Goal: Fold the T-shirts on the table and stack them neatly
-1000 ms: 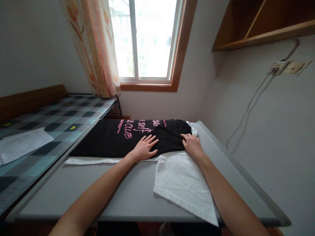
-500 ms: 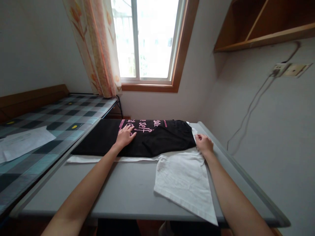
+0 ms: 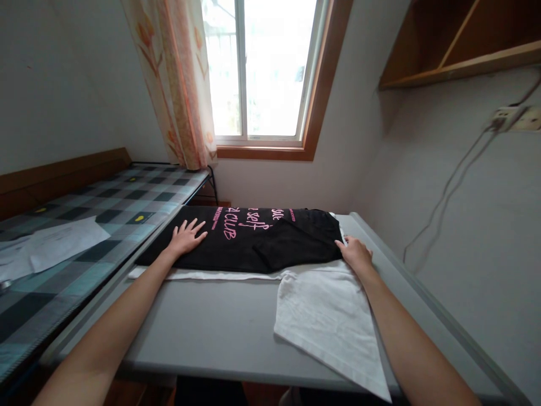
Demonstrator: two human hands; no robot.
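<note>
On the grey table (image 3: 220, 327), the black garment (image 3: 230, 254) lies over white cloth (image 3: 323, 316). My left hand (image 3: 186, 238) is spread flat upon the garment, gripping nothing; my right hand (image 3: 356, 252) curls at its right edge, whether pinching I cannot tell from here.

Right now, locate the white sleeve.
In the head view, the white sleeve lies right of centre on the table, nearer than the black cloth, beside the right forearm.

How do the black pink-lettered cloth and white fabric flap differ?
The black cloth bears pink lettering; the white fabric flap none. The left hand rests on the black cloth, not the flap. The flap's corner crosses the grey table's near edge; the black cloth lies farther back. Both look creased.
</note>
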